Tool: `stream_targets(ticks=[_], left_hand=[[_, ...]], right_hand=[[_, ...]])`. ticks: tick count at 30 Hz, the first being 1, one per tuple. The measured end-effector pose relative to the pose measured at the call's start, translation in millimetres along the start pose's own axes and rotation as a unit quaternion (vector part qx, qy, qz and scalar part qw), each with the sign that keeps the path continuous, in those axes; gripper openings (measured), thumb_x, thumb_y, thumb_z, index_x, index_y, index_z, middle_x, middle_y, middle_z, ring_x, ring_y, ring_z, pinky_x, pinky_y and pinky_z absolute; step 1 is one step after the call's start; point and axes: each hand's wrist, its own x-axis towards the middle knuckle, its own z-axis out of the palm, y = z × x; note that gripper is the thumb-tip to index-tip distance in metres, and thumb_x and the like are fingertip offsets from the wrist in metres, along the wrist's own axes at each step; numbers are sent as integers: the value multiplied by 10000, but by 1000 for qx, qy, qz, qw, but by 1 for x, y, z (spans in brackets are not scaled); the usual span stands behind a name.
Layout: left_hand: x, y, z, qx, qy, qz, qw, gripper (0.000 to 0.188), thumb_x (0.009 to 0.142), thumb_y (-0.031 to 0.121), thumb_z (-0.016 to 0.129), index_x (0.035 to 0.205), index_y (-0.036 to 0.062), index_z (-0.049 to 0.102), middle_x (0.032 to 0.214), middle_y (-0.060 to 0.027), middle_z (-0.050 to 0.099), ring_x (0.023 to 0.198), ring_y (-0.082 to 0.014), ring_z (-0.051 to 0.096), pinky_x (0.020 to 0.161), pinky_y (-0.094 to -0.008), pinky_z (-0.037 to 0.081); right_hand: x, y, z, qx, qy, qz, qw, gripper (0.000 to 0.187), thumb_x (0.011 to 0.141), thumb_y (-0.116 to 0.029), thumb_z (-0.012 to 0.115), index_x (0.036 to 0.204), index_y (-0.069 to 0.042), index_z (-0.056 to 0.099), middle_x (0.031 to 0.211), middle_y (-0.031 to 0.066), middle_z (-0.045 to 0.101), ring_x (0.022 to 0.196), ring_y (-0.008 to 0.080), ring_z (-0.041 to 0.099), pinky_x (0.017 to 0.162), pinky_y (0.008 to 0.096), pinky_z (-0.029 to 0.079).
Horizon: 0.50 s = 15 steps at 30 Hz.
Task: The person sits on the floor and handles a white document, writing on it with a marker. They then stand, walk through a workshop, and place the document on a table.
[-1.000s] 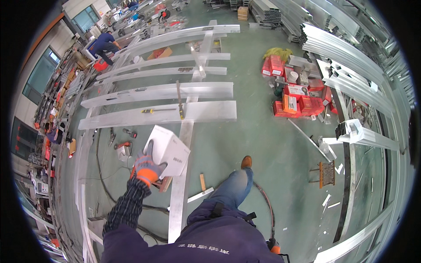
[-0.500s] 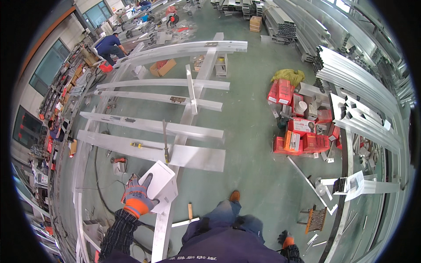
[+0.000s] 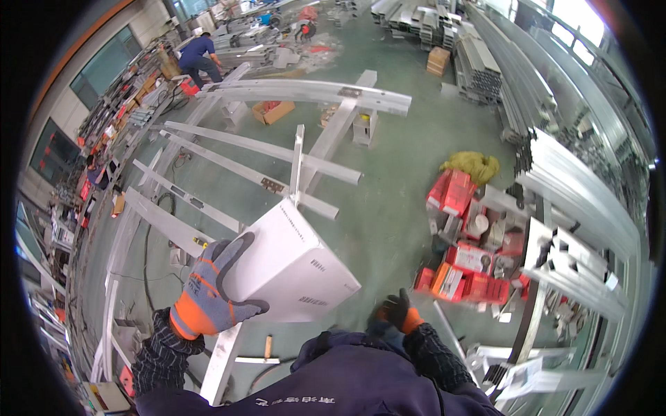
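A white cardboard box (image 3: 295, 267) is gripped by my left hand (image 3: 215, 284), in a grey and orange work glove, with the thumb and fingers spread along its near left side. The box hangs tilted above the aluminium frame and hides part of its bars. My right hand (image 3: 402, 312), in a dark and orange glove, is to the right of the box and apart from it. Its fingers are somewhat apart, and nothing shows in them. Beneath the box, a long aluminium beam (image 3: 223, 364) runs toward me.
Several aluminium bars (image 3: 263, 149) lie across the frame. On the right are red boxes (image 3: 475, 260) beside a yellow-green bag (image 3: 472, 166) and stacked aluminium profiles (image 3: 576, 173). A wooden-handled tool (image 3: 268, 347) lies near my feet. A person in blue (image 3: 198, 55) bends over at the far left.
The white box has come up off the frame and to the right in my left hand, looking larger. My right hand has moved up and left toward it. The view has shifted.
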Motion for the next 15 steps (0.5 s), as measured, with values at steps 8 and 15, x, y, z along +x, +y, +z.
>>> stream_targets(ticks=[8, 15], left_hand=[[129, 21, 31, -158, 106, -115, 975, 1059, 632, 268, 898, 1468, -8, 310, 1358, -202, 487, 1228, -280, 516, 1041, -394, 421], [274, -48, 131, -415, 132, -223, 872, 1038, 681, 90, 850, 1501, -33, 224, 1425, -177, 451, 1273, -242, 474, 1060, -360, 404]], right_hand=[[43, -175, 162, 91, -98, -14, 991, 978, 849, -803, 348, 1493, -68, 329, 1525, 134, 364, 1387, 334, 337, 1139, 491, 238], [123, -336, 95, -52, -41, -106, 992, 837, 948, -699, 270, 1448, -40, 395, 1433, 125, 491, 1298, 284, 456, 1128, 379, 284]])
